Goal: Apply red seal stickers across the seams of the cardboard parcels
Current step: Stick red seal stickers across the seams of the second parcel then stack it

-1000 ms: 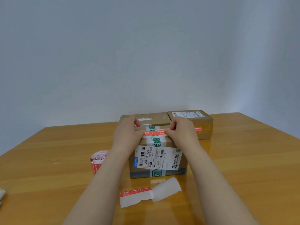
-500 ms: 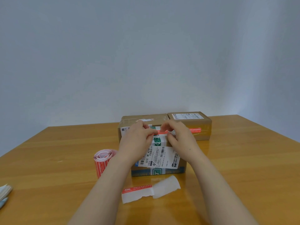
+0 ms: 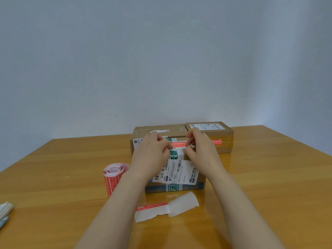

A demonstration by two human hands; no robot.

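Both hands at the sticker on the near parcel.

The left hand (image 3: 152, 152) and right hand (image 3: 202, 151), fingers curled, each pinch one end of a red sticker (image 3: 177, 144) that lies across the top of the near parcel (image 3: 179, 169); whether it is stuck down cannot be told. Two more parcels stand touching behind: left (image 3: 161, 129), and right (image 3: 223, 133), which bears its own red seal (image 3: 216, 141). A sticker roll (image 3: 115, 175) stands left of the near parcel on the table (image 3: 269, 177), and a torn backing strip (image 3: 152, 210) lies in front.

Red seal sticker (image 3: 177, 144) lies flat across the top front edge of the front cardboard parcel (image 3: 179, 169), crossing its green-printed tape (image 3: 175, 155). A second sticker (image 3: 216, 141) sits on the right rear parcel (image 3: 209, 126), on its front face.
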